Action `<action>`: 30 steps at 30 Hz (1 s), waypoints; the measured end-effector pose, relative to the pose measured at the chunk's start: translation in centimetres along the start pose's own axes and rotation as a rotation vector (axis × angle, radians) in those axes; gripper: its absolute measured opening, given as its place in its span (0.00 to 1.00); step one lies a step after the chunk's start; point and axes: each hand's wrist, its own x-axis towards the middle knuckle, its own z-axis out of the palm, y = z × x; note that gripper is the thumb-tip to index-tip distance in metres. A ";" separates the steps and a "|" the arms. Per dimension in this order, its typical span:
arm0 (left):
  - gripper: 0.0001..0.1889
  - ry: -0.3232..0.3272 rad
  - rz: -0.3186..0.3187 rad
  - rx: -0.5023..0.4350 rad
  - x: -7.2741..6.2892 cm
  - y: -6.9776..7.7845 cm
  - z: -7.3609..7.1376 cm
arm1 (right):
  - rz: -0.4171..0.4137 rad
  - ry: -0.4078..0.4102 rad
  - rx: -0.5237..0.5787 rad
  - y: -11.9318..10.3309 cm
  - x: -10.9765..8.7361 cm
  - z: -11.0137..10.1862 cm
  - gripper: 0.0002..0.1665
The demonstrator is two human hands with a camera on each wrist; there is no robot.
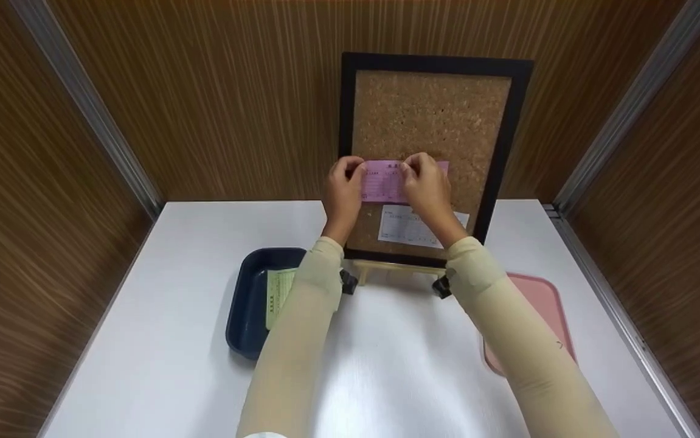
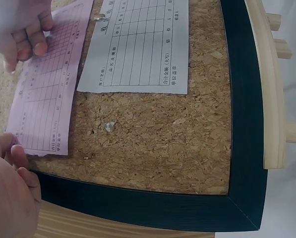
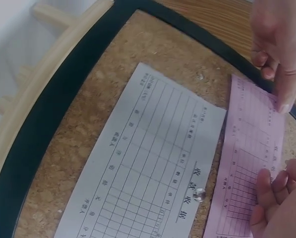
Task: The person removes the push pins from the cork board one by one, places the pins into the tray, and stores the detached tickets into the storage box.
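A framed cork board stands upright before me. A pink receipt slip lies against its middle, over a white receipt slip held by a clear pushpin. My left hand pinches the pink slip's upper left corner, thumb on its front. With bent fingers, my right hand is at the slip's upper middle, thumb and index close together near the printed heading. The other fingers rest over the paper in the right wrist view. I cannot tell what lies between the right fingertips.
A pale wooden stand supports the board. At left, a navy tray holds green slips, partly behind my left sleeve. To the right lies a pink tray, partly covered by my right sleeve. Wood-grain panels enclose the white table.
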 end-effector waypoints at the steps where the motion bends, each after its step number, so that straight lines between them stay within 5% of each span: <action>1: 0.09 -0.002 -0.002 -0.006 0.0 0.0 0.0 | 0.004 -0.008 0.026 0.0 -0.1 -0.1 0.11; 11: 0.09 -0.025 0.000 -0.039 -0.3 -0.3 -0.1 | -0.077 -0.045 0.404 0.4 -1.4 -0.7 0.06; 21: 0.09 -0.074 0.008 -0.111 -1.1 -0.4 -0.8 | -0.128 -0.056 0.480 -0.3 -4.3 -2.4 0.06; 30: 0.09 -0.085 -0.065 -0.156 -3.3 -0.4 -2.4 | -0.166 -0.015 0.549 0.1 -7.1 -3.9 0.06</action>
